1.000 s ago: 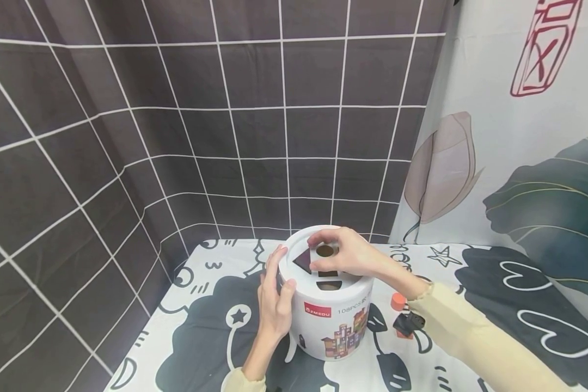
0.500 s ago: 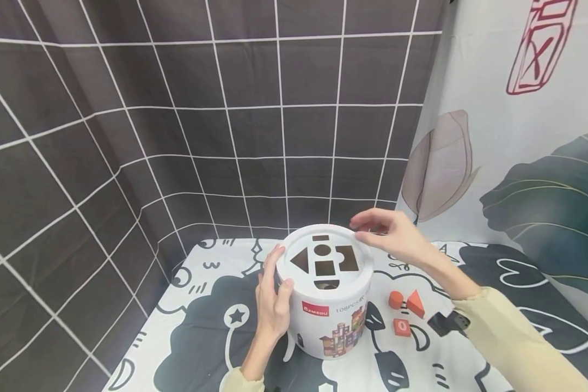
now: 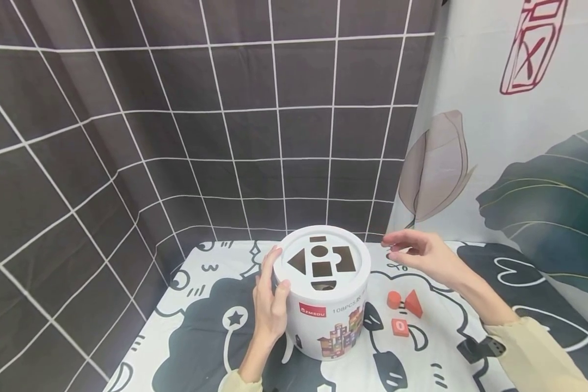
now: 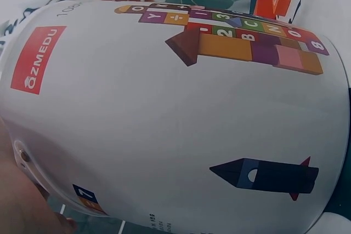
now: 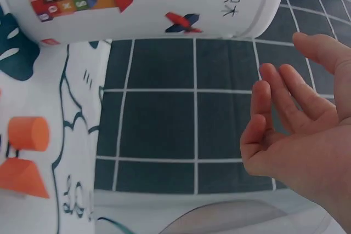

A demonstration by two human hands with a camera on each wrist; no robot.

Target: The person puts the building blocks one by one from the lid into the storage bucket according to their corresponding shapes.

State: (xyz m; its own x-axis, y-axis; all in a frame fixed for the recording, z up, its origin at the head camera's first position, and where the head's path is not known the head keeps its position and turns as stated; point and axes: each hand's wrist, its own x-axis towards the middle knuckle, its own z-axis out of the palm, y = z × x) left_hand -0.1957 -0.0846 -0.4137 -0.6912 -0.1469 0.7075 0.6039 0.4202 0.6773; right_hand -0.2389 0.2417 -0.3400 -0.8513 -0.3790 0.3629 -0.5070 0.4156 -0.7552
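A white bucket [image 3: 323, 326] with a shape-sorter lid [image 3: 299, 277] stands upright on the cloth. Its lid has cut-outs, among them a triangle, a circle and squarish holes. My left hand [image 3: 270, 305] rests against the bucket's left side, fingers fairly straight along the rim and thumb at the front. To the right of the lid, my right hand [image 3: 423, 253] hovers apart from it, fingers loosely bent; the right wrist view shows nothing in it. Below that hand lie an orange cylinder block [image 3: 394, 299], an orange triangular block [image 3: 414, 304] and an orange-red square block [image 3: 399, 327] marked 0.
A black-and-white patterned cloth [image 3: 206, 326] covers the table. Behind it hangs a dark curtain [image 3: 245, 130] with a white grid. At the right is a pale curtain [image 3: 470, 65] with leaf prints.
My right hand has moved from over the lid out to the right, uncovering the cut-outs and the orange blocks. The left hand and the bucket have stayed in place.
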